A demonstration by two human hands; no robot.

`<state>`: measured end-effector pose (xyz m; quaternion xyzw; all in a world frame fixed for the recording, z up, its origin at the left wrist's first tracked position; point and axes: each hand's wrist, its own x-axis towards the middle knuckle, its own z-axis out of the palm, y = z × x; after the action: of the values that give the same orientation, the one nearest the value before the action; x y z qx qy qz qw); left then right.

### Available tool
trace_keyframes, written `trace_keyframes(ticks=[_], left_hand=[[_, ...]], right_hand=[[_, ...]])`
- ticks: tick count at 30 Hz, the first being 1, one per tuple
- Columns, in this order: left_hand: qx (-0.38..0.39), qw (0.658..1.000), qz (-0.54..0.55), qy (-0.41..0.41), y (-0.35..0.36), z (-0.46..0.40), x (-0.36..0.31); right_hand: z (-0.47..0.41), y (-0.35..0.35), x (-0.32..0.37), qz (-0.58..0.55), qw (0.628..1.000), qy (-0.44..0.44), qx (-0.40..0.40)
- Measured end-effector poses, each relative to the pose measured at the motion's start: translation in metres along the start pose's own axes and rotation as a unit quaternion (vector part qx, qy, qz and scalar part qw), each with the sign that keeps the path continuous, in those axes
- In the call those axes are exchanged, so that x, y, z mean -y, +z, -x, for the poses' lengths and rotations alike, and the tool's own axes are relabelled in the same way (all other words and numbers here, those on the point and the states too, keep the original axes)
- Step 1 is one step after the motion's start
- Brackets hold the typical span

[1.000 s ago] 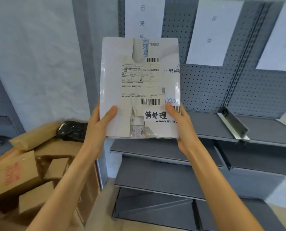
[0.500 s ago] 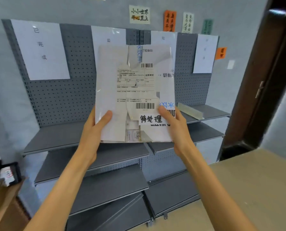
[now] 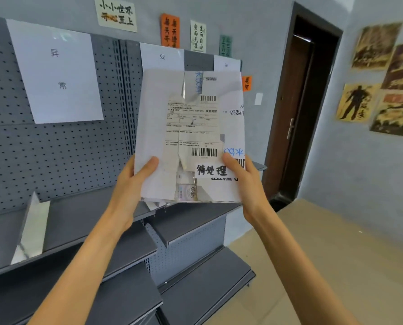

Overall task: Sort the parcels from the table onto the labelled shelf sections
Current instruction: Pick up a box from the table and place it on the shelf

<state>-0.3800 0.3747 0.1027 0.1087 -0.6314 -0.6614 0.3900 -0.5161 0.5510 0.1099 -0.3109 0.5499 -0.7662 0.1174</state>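
A flat white parcel (image 3: 156,109) with a shipping label, two barcodes and a black handwritten sticker is held upright in front of me. My left hand (image 3: 130,191) grips its lower left edge, thumb on the front. My right hand (image 3: 245,184) grips its lower right edge beside the sticker. Behind it stands the grey pegboard shelf unit (image 3: 83,214). White section label sheets hang on the pegboard: one (image 3: 55,71) at the left, a second (image 3: 161,57) and a third (image 3: 226,64) partly hidden by the parcel.
A shiny metal divider (image 3: 31,228) stands on the top shelf at the left. Lower grey shelves (image 3: 200,282) jut out below my arms. A dark door (image 3: 294,109) is at the right, posters (image 3: 388,78) on the right wall, tan floor (image 3: 313,266) beneath.
My view has swung to the right along the shelf unit; the cardboard boxes at the left are out of sight and the door and posters have come in. Both hands keep holding the parcel.
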Motion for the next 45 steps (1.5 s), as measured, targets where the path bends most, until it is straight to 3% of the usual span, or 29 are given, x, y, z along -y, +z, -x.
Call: trace_keyframes(ticks=[7,18,32,45], left_hand=[[0.055,0.998,0.016,-0.011,0.035,-0.083,0.03],[0.145,0.989,0.024,-0.029,0.184,-0.137,0.078],[0.082,0.995,0.023,-0.06,0.395,-0.133,0.141],[0.04,0.993,-0.042,-0.105,0.445,-0.165,0.182]], right_hand=[[-0.065,-0.026,-0.008,0.009,0.998,-0.014,-0.055],[-0.112,-0.167,0.007,0.065,0.988,-0.021,-0.136],[-0.175,-0.388,0.023,0.097,0.992,0.013,-0.08],[-0.267,-0.456,-0.035,0.049,0.994,0.102,-0.012]])
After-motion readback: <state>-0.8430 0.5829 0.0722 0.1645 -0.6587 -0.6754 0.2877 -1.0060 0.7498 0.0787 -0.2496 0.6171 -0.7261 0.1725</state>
